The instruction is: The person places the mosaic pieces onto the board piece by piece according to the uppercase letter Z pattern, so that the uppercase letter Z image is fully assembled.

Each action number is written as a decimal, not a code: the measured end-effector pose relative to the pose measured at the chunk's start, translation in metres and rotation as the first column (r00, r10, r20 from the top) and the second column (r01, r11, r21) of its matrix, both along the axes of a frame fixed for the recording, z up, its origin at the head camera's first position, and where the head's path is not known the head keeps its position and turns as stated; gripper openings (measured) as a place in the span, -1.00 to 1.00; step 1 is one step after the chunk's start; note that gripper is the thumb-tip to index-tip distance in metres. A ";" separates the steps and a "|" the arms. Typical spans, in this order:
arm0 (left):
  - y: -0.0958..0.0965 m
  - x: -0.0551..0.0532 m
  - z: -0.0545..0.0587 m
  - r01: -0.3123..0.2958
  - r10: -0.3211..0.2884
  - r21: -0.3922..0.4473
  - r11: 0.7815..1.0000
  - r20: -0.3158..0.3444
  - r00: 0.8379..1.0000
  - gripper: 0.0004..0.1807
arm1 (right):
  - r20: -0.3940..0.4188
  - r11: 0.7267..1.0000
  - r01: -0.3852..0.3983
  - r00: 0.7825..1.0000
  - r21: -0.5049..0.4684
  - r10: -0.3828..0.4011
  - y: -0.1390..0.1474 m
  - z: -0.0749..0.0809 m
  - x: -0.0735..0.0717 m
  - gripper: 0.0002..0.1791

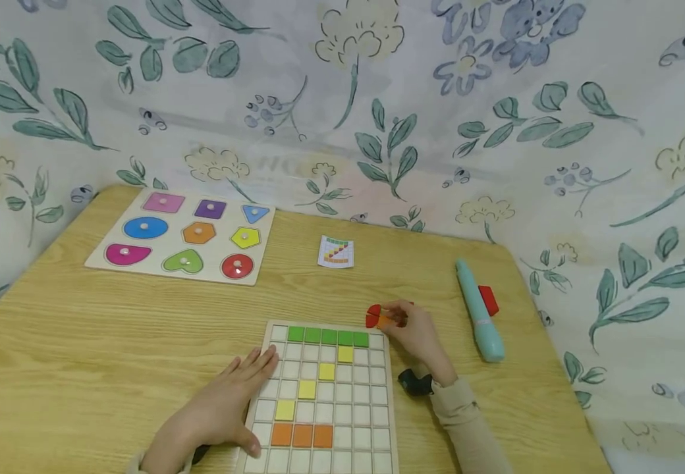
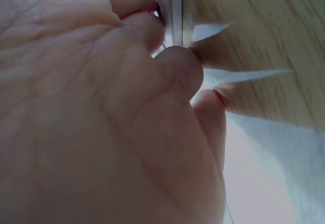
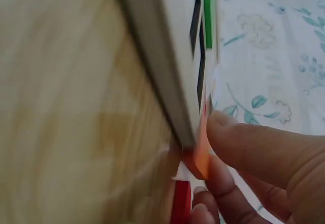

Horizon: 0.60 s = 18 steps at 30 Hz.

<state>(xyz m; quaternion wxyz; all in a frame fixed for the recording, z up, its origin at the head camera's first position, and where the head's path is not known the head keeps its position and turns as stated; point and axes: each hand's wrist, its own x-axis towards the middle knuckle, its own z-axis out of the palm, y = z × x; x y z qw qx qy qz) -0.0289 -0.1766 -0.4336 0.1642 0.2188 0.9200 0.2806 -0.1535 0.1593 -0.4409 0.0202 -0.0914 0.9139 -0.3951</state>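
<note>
A wooden grid board [image 1: 361,396] lies on the table, with green tiles [image 1: 328,336] along its top row. Yellow tiles [image 1: 307,389] run diagonally down it, and orange tiles [image 1: 302,435] sit in a lower row. My left hand [image 1: 215,401] rests spread along the board's left edge; up close it fills much of the left wrist view [image 2: 101,107]. Just beyond the top right corner, my right hand [image 1: 416,332] pinches an orange tile [image 3: 201,158] between thumb and fingers. Red pieces [image 1: 373,316] lie beside those fingers, partly hidden by them.
Behind the board lies a small pattern card [image 1: 336,253]. A wooden shape puzzle [image 1: 96,255] with knobbed pieces is at the back left. To the right are a light-blue pen-shaped object [image 1: 477,313] and a red piece [image 1: 489,300]. Floral-patterned fabric [image 1: 295,131] rises behind the table.
</note>
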 end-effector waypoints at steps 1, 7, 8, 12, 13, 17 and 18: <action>0.000 0.000 0.000 0.001 -0.001 -0.002 1.000 0.001 1.000 0.48 | 0.004 1.000 0.003 1.000 -0.007 -0.003 -0.001 0.000 0.000 -0.61; 0.003 0.000 -0.001 -0.013 0.013 0.002 1.000 0.001 1.000 0.48 | 0.002 0.994 0.067 0.998 -0.086 -0.068 -0.002 0.004 0.002 -0.66; 0.003 0.000 -0.001 -0.017 0.017 0.006 1.000 -0.002 1.000 0.47 | 0.006 0.991 0.084 0.996 -0.109 -0.084 -0.003 0.005 0.002 -0.67; 0.002 -0.002 -0.002 -0.023 0.023 0.026 0.999 -0.002 1.000 0.47 | 0.067 0.973 0.083 0.995 -0.216 -0.070 -0.002 0.010 0.008 -0.67; 0.002 -0.002 -0.002 -0.020 0.020 0.032 0.999 0.003 1.000 0.46 | 0.102 0.966 0.063 0.994 -0.252 -0.038 -0.001 0.012 0.011 -0.66; 0.001 -0.004 -0.004 -0.010 0.009 0.060 0.998 0.023 1.000 0.45 | 0.233 0.931 -0.048 0.962 -0.361 0.140 0.000 0.014 0.026 -0.61; 0.001 -0.005 -0.004 -0.009 0.007 0.067 0.998 0.028 1.000 0.45 | 0.261 0.922 -0.067 0.949 -0.381 0.176 -0.001 0.013 0.031 -0.60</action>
